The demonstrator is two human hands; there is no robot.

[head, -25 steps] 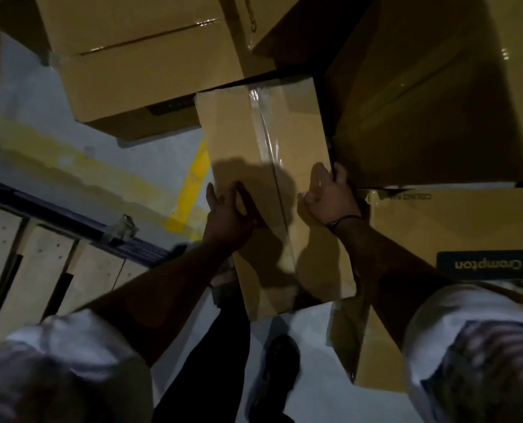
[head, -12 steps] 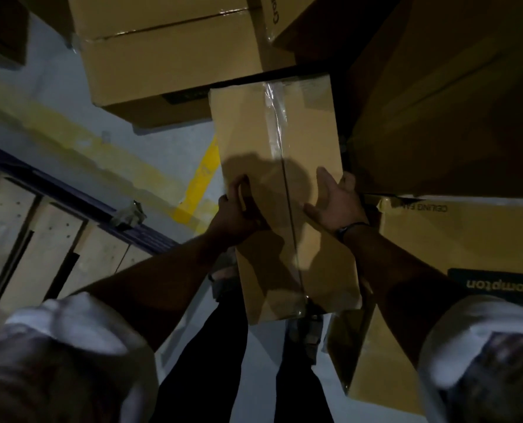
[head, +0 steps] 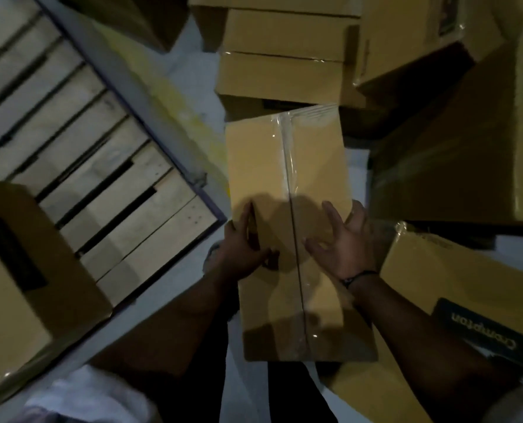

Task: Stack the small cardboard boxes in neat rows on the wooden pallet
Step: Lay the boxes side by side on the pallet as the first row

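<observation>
Left hand (head: 242, 251) and right hand (head: 345, 248) grip taped box (head: 284, 172) beside Crompton-labelled box (head: 455, 279).

One box (head: 284, 166) in left hand (head: 242, 254), right hand (head: 345, 248) — pallet (head: 86, 166) beside.
</observation>
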